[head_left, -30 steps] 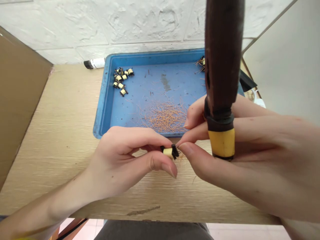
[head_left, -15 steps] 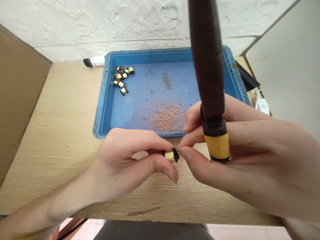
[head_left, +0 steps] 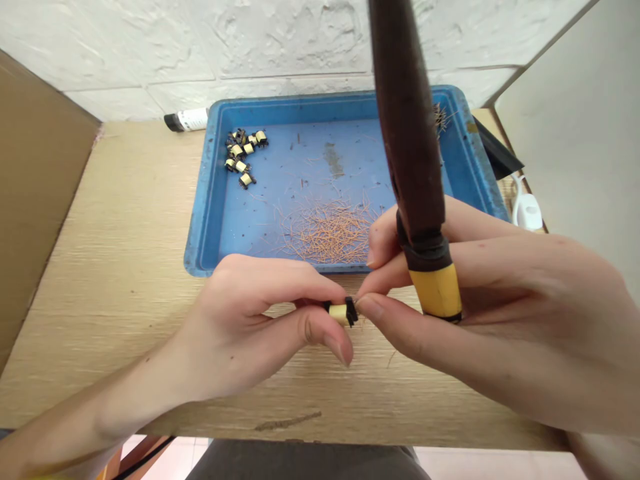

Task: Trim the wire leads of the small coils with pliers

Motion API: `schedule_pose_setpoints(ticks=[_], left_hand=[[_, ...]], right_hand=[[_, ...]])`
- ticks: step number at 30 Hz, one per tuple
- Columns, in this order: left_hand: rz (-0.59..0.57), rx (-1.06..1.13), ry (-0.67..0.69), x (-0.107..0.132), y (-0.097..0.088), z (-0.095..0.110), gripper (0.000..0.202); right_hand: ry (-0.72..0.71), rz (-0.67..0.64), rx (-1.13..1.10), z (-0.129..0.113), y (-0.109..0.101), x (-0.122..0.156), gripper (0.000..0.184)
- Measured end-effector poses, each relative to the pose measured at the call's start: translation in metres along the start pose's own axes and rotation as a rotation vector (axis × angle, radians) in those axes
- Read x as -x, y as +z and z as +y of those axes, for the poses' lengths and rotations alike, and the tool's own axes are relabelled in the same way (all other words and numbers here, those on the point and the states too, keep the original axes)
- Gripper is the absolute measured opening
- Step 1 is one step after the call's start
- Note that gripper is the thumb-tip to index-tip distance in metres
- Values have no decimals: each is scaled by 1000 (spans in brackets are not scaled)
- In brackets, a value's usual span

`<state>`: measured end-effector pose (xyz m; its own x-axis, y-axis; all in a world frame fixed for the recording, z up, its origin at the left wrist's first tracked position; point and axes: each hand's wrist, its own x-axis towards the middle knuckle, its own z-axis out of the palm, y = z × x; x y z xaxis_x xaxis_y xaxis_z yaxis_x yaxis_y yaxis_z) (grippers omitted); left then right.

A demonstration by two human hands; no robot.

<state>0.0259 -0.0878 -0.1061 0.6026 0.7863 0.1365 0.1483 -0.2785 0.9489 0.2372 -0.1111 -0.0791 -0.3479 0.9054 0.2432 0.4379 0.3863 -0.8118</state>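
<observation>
My left hand (head_left: 270, 313) pinches a small transformer (head_left: 339, 314) with yellow tape and black ends between thumb and fingers, above the near part of the table. At its right end, my right thumb and index fingertip are closed on the thin wire ends or pins there. The same right hand (head_left: 480, 300) also carries a long dark tool (head_left: 407, 120) with a black-and-yellow collar, lodged between the fingers and pointing up and away. Its kind I cannot make out. Part of the transformer is hidden behind my left fingers.
A blue tray (head_left: 197, 200) stands behind my hands. Several similar transformers (head_left: 245, 150) lie at its left, and a heap of copper-coloured wire bits (head_left: 333, 233) near its front. A bottle (head_left: 187, 120) lies at the back left; a white cord switch (head_left: 527, 212) is at the right.
The dark tool has tilted slightly left, uncovering a bundle of wires in the tray's back right corner. Both hands keep nearly the same pose around the transformer.
</observation>
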Motion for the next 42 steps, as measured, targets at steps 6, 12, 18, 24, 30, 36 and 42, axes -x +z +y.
schedule_pose_setpoints(ticks=[6,12,18,24,30,36,42], left_hand=[[14,1,17,1,1,1,15],[18,-26,35,2,0,0,17],[3,-41,69,2,-2,-2,16],[-4,-62,56,3,1,-1,17],[-4,-93,38,1,0,-2,17],[-6,-105,-2,0,-1,-3,16],[48,-69,21,0,0,-5,11]], right_hand=[[-16,-1,-4,0,0,1,27],[24,17,20,2,4,0,26],[69,-31,22,2,3,1,22],[34,-21,24,3,1,1,24],[66,-63,95,4,5,-2,26],[73,-46,146,4,6,1,32],[78,-21,145,3,4,3,33]])
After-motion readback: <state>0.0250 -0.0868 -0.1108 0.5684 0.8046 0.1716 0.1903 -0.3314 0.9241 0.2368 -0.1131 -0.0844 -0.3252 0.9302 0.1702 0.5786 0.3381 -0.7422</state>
